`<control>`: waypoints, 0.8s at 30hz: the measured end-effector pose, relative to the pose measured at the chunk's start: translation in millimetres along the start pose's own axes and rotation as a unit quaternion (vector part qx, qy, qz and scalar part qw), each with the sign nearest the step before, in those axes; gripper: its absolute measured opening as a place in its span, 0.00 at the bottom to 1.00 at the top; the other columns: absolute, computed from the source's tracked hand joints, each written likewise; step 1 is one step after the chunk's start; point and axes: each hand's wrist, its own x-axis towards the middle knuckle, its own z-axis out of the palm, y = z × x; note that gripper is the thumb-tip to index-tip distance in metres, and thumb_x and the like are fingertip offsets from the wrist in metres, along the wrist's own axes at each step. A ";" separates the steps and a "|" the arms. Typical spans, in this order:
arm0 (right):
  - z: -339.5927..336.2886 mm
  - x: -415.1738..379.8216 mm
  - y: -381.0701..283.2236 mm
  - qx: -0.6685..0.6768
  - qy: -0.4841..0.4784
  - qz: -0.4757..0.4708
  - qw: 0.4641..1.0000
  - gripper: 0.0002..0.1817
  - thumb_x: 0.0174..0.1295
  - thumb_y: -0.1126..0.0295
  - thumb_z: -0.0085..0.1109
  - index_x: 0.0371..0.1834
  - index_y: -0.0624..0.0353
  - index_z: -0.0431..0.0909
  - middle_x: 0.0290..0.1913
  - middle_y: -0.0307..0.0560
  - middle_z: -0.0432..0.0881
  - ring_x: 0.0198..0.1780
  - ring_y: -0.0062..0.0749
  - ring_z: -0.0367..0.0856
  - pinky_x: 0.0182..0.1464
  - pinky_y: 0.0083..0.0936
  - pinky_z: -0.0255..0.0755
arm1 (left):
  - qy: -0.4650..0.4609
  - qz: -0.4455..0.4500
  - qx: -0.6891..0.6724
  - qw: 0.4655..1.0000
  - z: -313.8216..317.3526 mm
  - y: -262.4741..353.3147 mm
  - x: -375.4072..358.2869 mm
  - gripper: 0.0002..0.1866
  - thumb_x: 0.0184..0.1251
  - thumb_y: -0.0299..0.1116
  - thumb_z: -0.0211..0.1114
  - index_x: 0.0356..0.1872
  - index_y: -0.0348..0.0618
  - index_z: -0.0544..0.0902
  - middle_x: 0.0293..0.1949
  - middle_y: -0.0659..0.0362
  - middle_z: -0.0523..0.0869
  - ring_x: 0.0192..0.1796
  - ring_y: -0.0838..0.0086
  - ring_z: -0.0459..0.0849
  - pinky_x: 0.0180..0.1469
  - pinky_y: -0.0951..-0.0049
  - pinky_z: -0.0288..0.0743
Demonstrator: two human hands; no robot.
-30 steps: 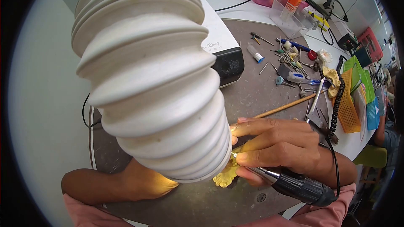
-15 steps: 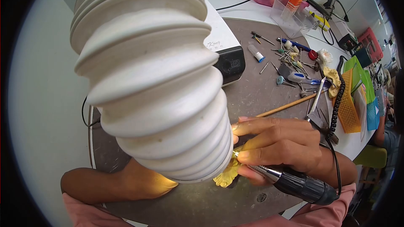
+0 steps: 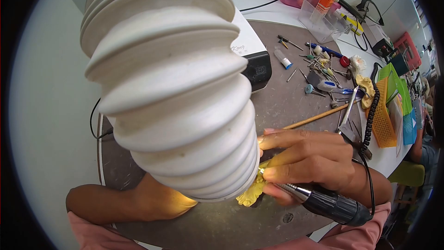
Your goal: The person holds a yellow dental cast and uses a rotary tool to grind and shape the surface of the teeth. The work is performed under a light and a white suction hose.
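Note:
My right hand (image 3: 310, 159) is closed around a rotary handpiece (image 3: 330, 206) with a black body and a metal nose. Its tip points left at a yellow plaster-like dental piece (image 3: 250, 195) with a knobbly edge, only part of which shows. A ribbed white hose (image 3: 180, 92) fills the middle of the view and covers the rest of that piece. My left hand (image 3: 173, 200) reaches in from the left under the hose mouth. Only its wrist and lower part show, lit yellow; its fingers are hidden, so its grip cannot be made out.
Several burs and small tools (image 3: 323, 67) lie on the grey bench mat (image 3: 277, 104). A wooden stick (image 3: 319, 115) lies beyond my right hand. A white box with a black front (image 3: 260, 70) stands behind the hose. Yellow basket (image 3: 381, 115) and coiled black cord (image 3: 373, 106) are at right.
The hose and the bench items sit very slightly farther right in the view. My right hand keeps its hold on the handpiece, almost unmoved.

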 end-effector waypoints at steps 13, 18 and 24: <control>0.8 -0.7 -0.3 0.002 0.005 0.009 1.000 0.09 0.57 0.77 0.78 0.38 0.65 0.86 0.35 0.49 0.89 0.46 0.47 0.94 0.55 0.44 0.90 | 0.024 0.167 0.224 0.960 4.1 6.8 -10.0 0.17 0.67 0.30 0.70 0.57 0.46 0.87 0.57 0.55 0.88 0.61 0.55 0.84 0.65 0.54 0.77; 3.2 -1.5 0.6 0.013 0.024 0.008 1.000 0.10 0.57 0.77 0.78 0.39 0.65 0.86 0.35 0.49 0.89 0.47 0.47 0.94 0.55 0.44 0.90 | 0.012 0.039 0.096 0.995 7.0 18.6 -7.2 0.17 0.67 0.30 0.71 0.57 0.46 0.87 0.57 0.55 0.88 0.60 0.55 0.84 0.64 0.54 0.77; 4.8 -1.7 0.8 0.021 0.033 -0.002 0.999 0.11 0.56 0.78 0.78 0.39 0.64 0.87 0.35 0.49 0.89 0.46 0.47 0.94 0.55 0.44 0.90 | 0.077 0.348 0.317 0.879 5.9 -0.2 -5.7 0.17 0.66 0.29 0.71 0.56 0.46 0.87 0.56 0.54 0.88 0.60 0.55 0.84 0.64 0.53 0.77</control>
